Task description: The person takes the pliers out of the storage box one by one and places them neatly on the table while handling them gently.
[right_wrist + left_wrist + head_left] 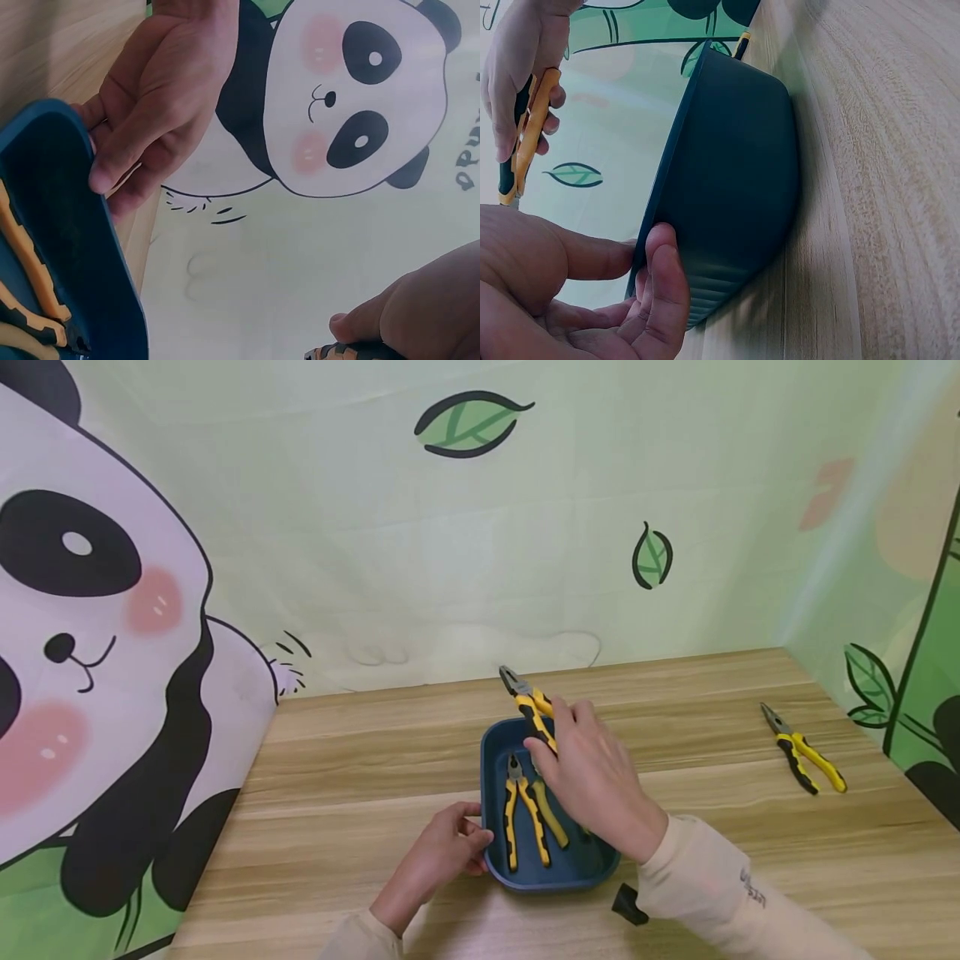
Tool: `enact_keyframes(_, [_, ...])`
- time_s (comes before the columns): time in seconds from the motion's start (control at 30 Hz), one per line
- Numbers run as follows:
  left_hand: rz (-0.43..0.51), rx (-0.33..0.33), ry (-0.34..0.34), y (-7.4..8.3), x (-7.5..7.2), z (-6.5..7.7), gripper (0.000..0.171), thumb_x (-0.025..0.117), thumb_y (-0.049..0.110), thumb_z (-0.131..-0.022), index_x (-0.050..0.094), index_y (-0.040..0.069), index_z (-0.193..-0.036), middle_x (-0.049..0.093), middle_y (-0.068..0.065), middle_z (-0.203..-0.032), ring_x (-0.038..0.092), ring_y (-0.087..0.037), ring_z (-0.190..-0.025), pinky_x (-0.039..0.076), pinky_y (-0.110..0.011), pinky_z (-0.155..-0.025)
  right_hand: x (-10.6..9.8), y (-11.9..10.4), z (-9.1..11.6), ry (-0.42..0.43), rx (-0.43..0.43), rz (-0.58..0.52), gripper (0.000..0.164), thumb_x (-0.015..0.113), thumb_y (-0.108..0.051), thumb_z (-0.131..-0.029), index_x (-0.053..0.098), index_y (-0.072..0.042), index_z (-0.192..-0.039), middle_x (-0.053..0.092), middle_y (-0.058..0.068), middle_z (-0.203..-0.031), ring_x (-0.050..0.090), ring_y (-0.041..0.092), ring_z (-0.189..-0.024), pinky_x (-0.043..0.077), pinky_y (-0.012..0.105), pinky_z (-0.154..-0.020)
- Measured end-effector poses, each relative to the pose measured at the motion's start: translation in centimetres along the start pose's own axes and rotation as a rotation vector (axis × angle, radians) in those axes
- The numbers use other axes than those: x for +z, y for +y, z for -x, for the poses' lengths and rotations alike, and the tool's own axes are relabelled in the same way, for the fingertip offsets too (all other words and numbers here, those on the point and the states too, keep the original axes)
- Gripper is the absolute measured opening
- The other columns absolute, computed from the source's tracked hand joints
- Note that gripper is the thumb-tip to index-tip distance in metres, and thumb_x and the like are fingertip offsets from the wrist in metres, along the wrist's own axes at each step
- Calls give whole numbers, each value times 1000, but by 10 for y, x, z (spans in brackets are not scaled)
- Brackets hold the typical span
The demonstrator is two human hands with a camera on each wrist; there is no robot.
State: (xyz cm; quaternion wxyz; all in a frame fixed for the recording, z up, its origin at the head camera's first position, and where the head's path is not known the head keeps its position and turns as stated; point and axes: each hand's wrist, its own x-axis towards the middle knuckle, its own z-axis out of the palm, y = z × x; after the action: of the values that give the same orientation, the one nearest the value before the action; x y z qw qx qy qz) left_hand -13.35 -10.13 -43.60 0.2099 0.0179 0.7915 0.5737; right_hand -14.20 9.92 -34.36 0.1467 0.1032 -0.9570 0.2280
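A pair of steel-nosed pliers with yellow-and-black handles (pixel 533 717) is gripped by the curled right hand (pixel 596 777), held palm-down above a dark blue, rounded rectangular tray (pixel 491 781), its nose angled towards the back edge of the wood-grained table (pixel 360 768). The tray's left rim is pinched between the left hand's (pixel 450 843) thumb and fingers. Inside, smaller yellow-and-black pliers (pixel 511 818) are contained; near the table's right edge, long-nosed yellow-and-black pliers (pixel 792 758) are laid.

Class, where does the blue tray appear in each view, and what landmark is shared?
Head: blue tray lies low, right of centre.
Left wrist: blue tray at centre, outer side showing.
Right wrist: blue tray at lower left, partly cut off.
Shared landmark: left hand, gripping its rim.
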Motion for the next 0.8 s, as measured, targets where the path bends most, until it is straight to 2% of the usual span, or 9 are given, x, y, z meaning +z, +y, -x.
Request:
enact_keyframes(0.53, [6, 12, 0, -3, 2, 0, 44, 58, 5, -90, 43, -8, -130, 58, -18, -89, 61, -17, -60, 55, -34, -54, 5, 16, -2, 39, 16, 59, 62, 56, -39, -92, 41, 4, -135, 48, 18, -107, 53, 24, -75, 48, 36, -52])
enact_keyframes(0.8, [2, 3, 3, -3, 2, -1, 43, 58, 4, -91, 43, -8, -129, 58, -18, -89, 61, -17, -61, 55, -33, -55, 6, 24, -3, 67, 10, 77, 62, 57, -38, -91, 42, 4, -134, 48, 20, -106, 52, 25, -72, 46, 34, -47])
